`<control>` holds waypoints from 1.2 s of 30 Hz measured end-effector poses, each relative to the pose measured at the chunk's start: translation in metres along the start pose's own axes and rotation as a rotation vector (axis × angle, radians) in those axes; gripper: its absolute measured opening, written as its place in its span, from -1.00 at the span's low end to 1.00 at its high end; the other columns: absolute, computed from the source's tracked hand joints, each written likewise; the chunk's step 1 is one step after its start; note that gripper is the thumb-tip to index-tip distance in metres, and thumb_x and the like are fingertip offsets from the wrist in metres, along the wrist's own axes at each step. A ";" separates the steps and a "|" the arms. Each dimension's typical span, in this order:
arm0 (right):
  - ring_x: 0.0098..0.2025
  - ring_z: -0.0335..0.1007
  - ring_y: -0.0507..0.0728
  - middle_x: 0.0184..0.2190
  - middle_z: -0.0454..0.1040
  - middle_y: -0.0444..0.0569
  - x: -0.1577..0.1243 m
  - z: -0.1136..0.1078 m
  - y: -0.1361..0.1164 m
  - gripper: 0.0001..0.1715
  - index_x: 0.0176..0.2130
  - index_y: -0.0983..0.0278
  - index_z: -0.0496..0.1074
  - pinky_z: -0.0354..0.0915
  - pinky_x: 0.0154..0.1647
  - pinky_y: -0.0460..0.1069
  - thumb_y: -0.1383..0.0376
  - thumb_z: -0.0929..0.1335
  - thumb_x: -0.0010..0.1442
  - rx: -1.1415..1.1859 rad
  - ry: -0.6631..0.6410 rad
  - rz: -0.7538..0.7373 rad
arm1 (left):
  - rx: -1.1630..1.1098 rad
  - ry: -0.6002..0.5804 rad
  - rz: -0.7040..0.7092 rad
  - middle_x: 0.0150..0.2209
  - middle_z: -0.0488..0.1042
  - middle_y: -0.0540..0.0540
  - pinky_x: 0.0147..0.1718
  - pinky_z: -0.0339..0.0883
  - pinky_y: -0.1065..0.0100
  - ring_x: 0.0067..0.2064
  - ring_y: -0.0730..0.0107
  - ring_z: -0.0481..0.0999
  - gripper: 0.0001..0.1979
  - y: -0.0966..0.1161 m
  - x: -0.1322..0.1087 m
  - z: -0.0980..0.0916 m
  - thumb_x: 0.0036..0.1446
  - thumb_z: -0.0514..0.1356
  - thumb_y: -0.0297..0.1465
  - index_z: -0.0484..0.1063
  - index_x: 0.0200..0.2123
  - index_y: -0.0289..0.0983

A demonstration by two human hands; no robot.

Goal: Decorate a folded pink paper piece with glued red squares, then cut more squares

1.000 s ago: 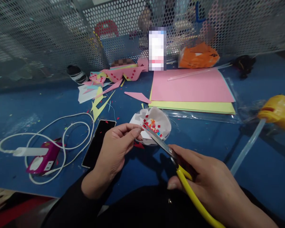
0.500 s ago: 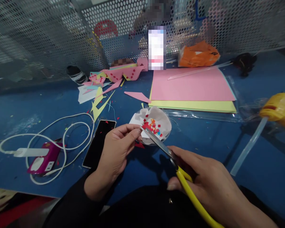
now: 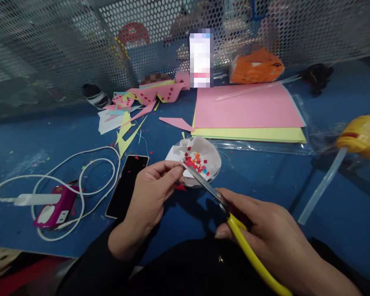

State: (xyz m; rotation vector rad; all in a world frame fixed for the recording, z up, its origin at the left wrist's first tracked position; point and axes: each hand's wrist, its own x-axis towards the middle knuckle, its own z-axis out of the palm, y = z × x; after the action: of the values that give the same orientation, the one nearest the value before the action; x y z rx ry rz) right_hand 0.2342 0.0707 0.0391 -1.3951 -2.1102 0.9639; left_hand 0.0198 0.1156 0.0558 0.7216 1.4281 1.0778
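Observation:
My right hand point(image 3: 259, 230) is closed around the yellow handles of a pair of scissors point(image 3: 208, 186), whose blades point up and left. Their tips reach the fingertips of my left hand point(image 3: 156, 193). The left thumb and forefinger are pinched together; whatever sits between them is too small to make out. Just beyond the blades stands a shallow bowl lined with white paper point(image 3: 212, 154). Inside it lie several small cut paper squares point(image 3: 195, 162), mostly red, with some orange and blue. A red paper scrap point(image 3: 180, 187) lies beneath the bowl's near edge.
A black phone point(image 3: 126, 185) lies left, beside a purple adapter point(image 3: 57, 205) with a looped white cable. Pink and yellow paper sheets point(image 3: 246, 109) are stacked behind the bowl. Paper offcuts point(image 3: 128, 135) lie back left. A yellow glue gun point(image 3: 357, 135) with a glue stick is at right.
The view has shifted slightly, so the table items appear a little higher and further left. Both hands keep nearly the same pose, with the scissor tips still at the left fingertips.

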 end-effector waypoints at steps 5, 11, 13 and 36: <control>-0.38 0.60 0.14 -0.32 0.65 -0.07 -0.001 0.002 0.003 -0.58 0.03 0.18 0.51 0.44 -0.43 -0.07 0.04 0.38 0.27 0.004 -0.020 0.002 | 0.020 0.001 0.003 -0.55 0.51 -0.04 -0.72 -0.12 0.56 -0.62 0.59 0.31 -0.82 -0.001 0.001 -0.001 -0.09 0.45 -0.35 0.60 -0.40 -0.31; -0.42 0.58 0.12 -0.37 0.64 -0.09 -0.002 0.001 0.002 -0.62 -0.03 0.17 0.54 0.44 -0.44 -0.08 0.02 0.38 0.28 0.011 -0.007 0.003 | 0.019 -0.012 0.012 -0.55 0.50 -0.04 -0.72 -0.13 0.55 -0.63 0.62 0.27 -0.83 -0.003 0.001 -0.003 -0.06 0.44 -0.36 0.61 -0.38 -0.30; -0.43 0.58 0.11 -0.38 0.64 -0.11 -0.002 0.002 0.002 -0.63 -0.05 0.16 0.55 0.43 -0.45 -0.09 0.01 0.39 0.26 0.001 0.000 0.010 | 0.017 -0.016 0.015 -0.55 0.50 -0.03 -0.72 -0.14 0.55 -0.65 0.64 0.23 -0.86 -0.004 0.002 -0.003 -0.04 0.43 -0.37 0.61 -0.38 -0.29; -0.45 0.57 0.09 -0.38 0.63 -0.20 -0.005 0.003 0.005 -0.59 -0.11 0.11 0.52 0.39 -0.47 -0.08 -0.10 0.33 0.30 -0.022 0.003 0.019 | 0.033 -0.021 0.002 -0.60 0.50 -0.02 -0.67 0.03 0.64 -0.61 0.65 0.33 -0.83 0.000 0.003 -0.003 -0.11 0.47 -0.38 0.64 -0.42 -0.33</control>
State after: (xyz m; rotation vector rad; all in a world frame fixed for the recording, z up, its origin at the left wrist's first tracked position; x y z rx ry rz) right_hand 0.2371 0.0665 0.0339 -1.4293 -2.1153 0.9481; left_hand 0.0162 0.1175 0.0541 0.7560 1.4298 1.0475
